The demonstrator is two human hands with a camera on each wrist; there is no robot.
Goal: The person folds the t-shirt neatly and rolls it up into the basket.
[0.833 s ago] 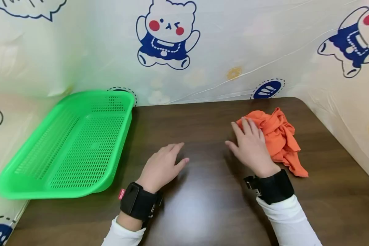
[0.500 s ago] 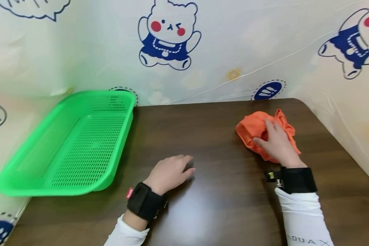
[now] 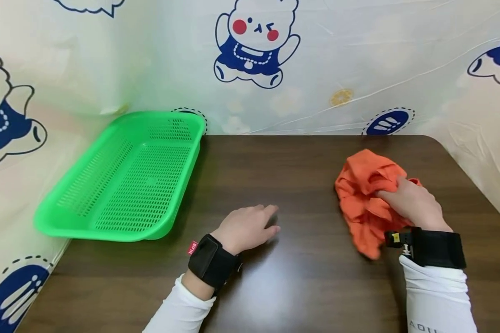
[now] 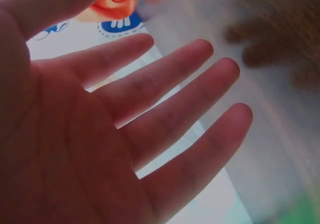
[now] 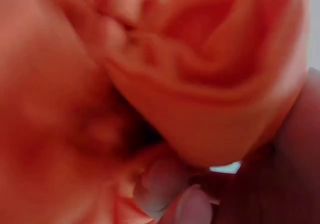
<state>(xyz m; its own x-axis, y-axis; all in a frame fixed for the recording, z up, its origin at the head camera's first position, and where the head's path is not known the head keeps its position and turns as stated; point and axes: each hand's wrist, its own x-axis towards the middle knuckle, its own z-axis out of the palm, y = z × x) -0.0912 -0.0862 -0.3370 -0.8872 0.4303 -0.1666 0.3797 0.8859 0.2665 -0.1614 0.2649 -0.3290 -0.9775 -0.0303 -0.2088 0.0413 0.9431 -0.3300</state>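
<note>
A crumpled orange cloth is at the right of the brown table in the head view, one end hanging toward the near side. My right hand grips it from the right, with most of the fingers hidden in the folds. Close up in the right wrist view, the cloth fills most of the picture, and curled fingertips show below a fold. My left hand hovers over the middle of the table, holding nothing. Its fingers are spread and nearly straight in the left wrist view.
A green perforated plastic basket stands at the back left, overlapping the table's left edge. The dark brown table ends at a pale printed sheet hung behind and along the sides. Both wrists carry black bands.
My right hand has moved from the cloth's left side to its right and grasped it, bunching and turning it. My left hand has shifted slightly right. The head view has turned left.
</note>
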